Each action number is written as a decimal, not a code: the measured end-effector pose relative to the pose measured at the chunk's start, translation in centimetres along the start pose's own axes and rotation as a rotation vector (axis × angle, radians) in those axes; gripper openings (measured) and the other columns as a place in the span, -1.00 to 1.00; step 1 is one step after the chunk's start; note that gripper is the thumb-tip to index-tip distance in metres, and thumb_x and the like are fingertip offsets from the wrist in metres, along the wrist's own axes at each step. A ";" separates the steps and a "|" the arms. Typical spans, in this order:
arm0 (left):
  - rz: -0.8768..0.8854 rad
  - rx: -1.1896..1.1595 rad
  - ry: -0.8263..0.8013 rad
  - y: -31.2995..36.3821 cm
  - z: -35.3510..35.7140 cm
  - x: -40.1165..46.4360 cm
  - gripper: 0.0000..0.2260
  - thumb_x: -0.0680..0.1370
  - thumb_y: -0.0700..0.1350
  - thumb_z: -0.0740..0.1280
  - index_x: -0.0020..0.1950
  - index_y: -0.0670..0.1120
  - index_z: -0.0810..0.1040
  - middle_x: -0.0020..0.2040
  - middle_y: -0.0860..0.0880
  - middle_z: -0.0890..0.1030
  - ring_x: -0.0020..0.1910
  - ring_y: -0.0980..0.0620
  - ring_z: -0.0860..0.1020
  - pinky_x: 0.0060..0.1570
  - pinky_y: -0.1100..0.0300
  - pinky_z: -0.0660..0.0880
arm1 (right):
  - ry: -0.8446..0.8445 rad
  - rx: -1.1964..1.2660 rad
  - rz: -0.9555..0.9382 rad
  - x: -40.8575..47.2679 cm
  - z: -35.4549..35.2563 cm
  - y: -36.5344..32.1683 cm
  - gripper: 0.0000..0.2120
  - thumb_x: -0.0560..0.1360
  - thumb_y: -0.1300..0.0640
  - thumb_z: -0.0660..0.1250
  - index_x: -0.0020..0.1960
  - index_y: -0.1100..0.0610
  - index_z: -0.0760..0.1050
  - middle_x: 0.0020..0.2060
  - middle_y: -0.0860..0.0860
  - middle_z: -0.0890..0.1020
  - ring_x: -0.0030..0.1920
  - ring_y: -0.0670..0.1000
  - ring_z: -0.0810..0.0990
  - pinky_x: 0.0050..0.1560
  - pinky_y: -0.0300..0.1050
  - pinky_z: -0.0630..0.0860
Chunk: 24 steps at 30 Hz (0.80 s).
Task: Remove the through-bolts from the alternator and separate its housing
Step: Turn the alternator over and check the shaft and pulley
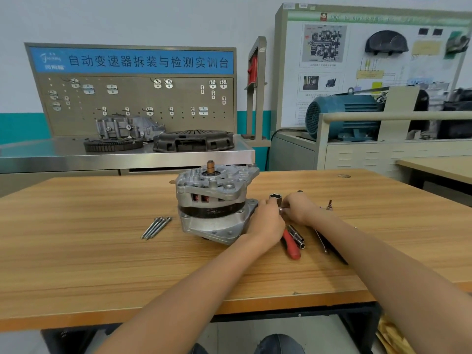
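Now the alternator (217, 203) stands on the tabletop (102, 251), its through-bolts (155, 227) lying left of it, while fingers of both my hands (268, 221) close around a socket (275, 200), which could slip and roll away.

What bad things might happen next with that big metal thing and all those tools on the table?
1. The alternator stands on end, with its through-bolts already out beside it. Pulling the housing apart could tip it over.
2. Those loose bolts may roll away and get lost.
3. Both the left hand and the right hand work among a socket and red-handled pliers close to the alternator, so fingers might get pinched.
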State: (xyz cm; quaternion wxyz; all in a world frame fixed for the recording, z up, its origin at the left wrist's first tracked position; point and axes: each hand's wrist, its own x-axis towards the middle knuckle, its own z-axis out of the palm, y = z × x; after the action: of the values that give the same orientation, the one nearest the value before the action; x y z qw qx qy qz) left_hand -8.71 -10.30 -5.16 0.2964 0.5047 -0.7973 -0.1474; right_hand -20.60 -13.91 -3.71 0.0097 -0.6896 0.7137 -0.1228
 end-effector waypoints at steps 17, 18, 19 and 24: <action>0.008 0.247 0.124 2.0 -1.8 3.1 -0.72 0.60 -0.25 0.20 0.32 -0.19 0.35 0.22 -0.19 0.52 0.16 -0.17 0.53 -0.05 0.02 0.46 | -0.056 0.660 -0.071 -1.9 -5.8 -0.7 -0.79 0.61 0.11 0.18 -0.06 0.15 0.54 -0.21 -0.02 0.58 -0.17 -0.14 0.54 -0.30 -0.29 0.34; -0.001 0.263 0.115 1.8 -1.9 3.0 -0.74 0.61 -0.24 0.17 0.31 -0.20 0.36 0.20 -0.20 0.54 0.13 -0.18 0.54 -0.11 0.02 0.44 | -0.073 0.747 -0.031 -1.6 -5.2 -0.9 -0.80 0.61 0.12 0.16 -0.05 0.15 0.52 -0.21 0.00 0.57 -0.19 -0.12 0.53 -0.31 -0.27 0.32; -0.006 0.269 0.110 1.7 -2.1 2.9 -0.76 0.62 -0.24 0.15 0.29 -0.20 0.39 0.18 -0.20 0.55 0.11 -0.19 0.55 -0.17 0.04 0.41 | -0.064 0.854 0.026 -1.3 -4.5 -1.1 -0.82 0.60 0.14 0.14 -0.03 0.16 0.51 -0.19 0.02 0.58 -0.19 -0.09 0.52 -0.31 -0.24 0.30; 0.013 0.265 0.092 1.5 -2.7 2.3 -0.79 0.65 -0.18 0.12 0.22 -0.18 0.46 0.10 -0.19 0.59 0.05 -0.18 0.57 -0.23 0.10 0.36 | 0.166 0.617 0.169 0.2 -1.6 -1.5 -0.66 0.56 0.20 0.24 0.30 0.30 0.37 0.22 0.25 0.49 0.18 0.18 0.50 0.04 -0.05 0.43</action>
State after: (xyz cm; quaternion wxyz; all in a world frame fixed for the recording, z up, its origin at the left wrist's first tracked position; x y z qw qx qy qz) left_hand -8.78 -11.49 -1.50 0.2645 0.5406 -0.7984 -0.0159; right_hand -19.42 -13.89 -1.89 0.1702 -0.5799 0.6960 -0.3878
